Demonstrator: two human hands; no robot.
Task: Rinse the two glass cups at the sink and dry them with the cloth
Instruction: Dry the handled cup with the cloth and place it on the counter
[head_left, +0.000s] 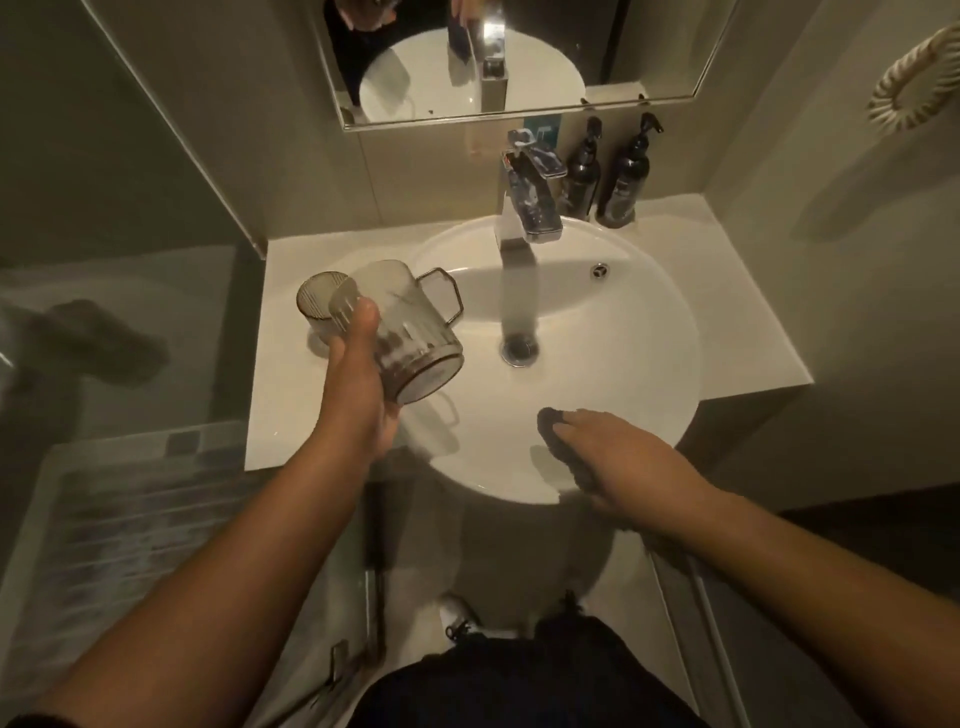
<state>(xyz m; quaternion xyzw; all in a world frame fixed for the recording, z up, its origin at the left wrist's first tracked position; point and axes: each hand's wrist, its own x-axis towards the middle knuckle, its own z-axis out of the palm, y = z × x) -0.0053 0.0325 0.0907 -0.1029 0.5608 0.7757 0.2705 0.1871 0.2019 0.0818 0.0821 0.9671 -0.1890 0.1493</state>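
a ribbed glass cup (397, 332) is gripped in the curled fingers of the left hand (363, 384), tilted over the sink (649, 332) rim. the second cup (317, 306) is stood on the counter (280, 395) just behind. a dark cloth (563, 449) is held under the right hand (618, 457) at the basin's near edge.

Tilted ribbed glass cup (400, 332), second cup (316, 301) upright.

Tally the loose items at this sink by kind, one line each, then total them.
Glass cups: 2 (held cup in the left hand, other cup on the counter)
Dark pump bottles: 2 (bottle, bottle)
Cloths: 1 (cloth under the right hand)
Total: 5
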